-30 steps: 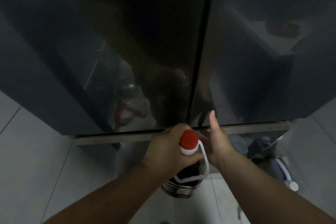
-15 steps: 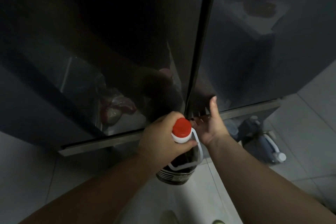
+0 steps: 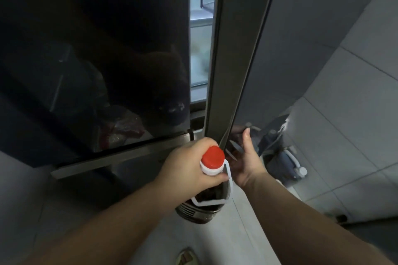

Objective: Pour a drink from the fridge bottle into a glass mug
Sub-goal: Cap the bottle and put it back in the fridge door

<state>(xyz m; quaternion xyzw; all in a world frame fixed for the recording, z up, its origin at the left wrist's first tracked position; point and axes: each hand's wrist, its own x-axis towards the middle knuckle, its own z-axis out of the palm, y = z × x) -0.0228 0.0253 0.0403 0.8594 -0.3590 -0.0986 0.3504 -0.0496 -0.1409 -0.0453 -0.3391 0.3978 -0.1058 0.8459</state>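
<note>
Gripping the bottle by its neck just under the red cap, your left hand carries it upright, low in front of the fridge, while your right hand grasps the bottom edge of the ajar fridge door, thumb on its face and fingers tucked beneath. Judge it heavy, with dark liquid inside, and probably cold and slick. The white loop handle, or a palm under the ribbed base, should hold surer than the neck alone.

No readable text, label or brand on bottle or fridge door
</note>
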